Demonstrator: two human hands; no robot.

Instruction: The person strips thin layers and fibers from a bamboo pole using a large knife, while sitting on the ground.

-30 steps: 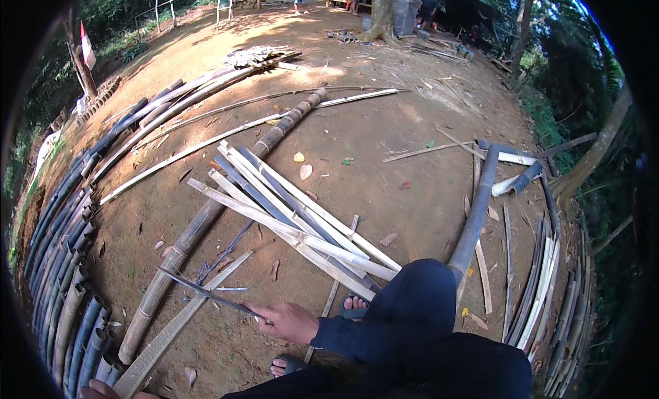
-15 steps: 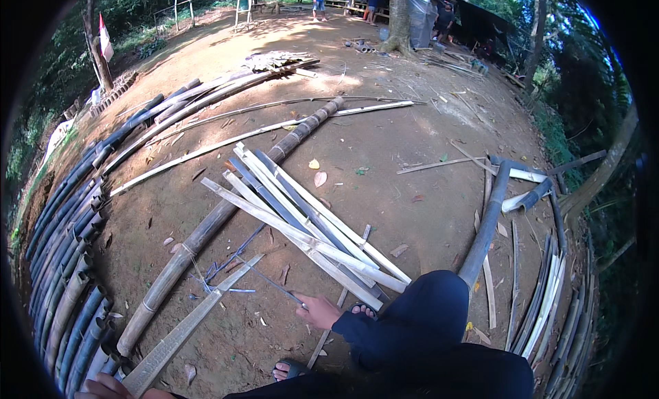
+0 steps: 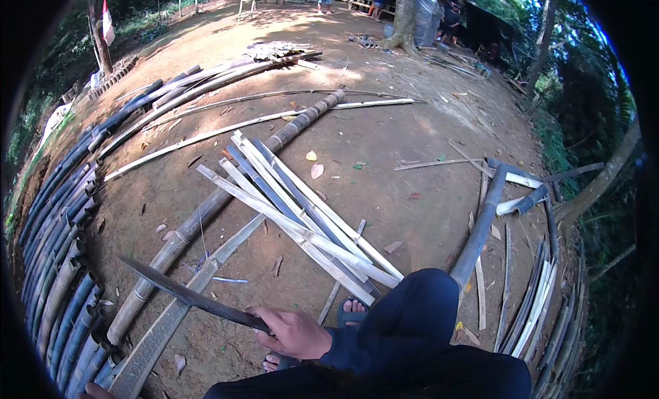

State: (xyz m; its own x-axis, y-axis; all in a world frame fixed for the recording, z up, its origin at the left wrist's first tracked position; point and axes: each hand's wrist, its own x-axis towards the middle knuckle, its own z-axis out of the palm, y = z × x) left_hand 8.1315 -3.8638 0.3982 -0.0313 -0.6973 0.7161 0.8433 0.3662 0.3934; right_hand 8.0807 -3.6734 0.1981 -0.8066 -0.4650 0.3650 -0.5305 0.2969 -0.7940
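My right hand (image 3: 296, 332) is closed round the handle of a machete (image 3: 214, 307). Its long dark blade points to the left and crosses over a split bamboo slat (image 3: 156, 330); whether the two touch I cannot tell. The slat runs from the lower left edge up toward a pile of split bamboo strips (image 3: 312, 227). At the slat's near end only a bit of my left hand (image 3: 96, 391) shows, closed on it, most of it cut off by the picture's edge. A thick bamboo pole (image 3: 182, 244) lies on the ground beyond the slat.
Many cut bamboo poles (image 3: 62, 261) lie stacked along the left. To my right are a dark bamboo pole (image 3: 477, 227) beside my knee and bundled strips (image 3: 532, 303). A tree (image 3: 405, 21) and several people stand far off. My sandalled feet are below me.
The machete has swung from pointing away at the upper left to lying across the slat. My right hand has moved down and left. My left hand has slipped mostly out of view.
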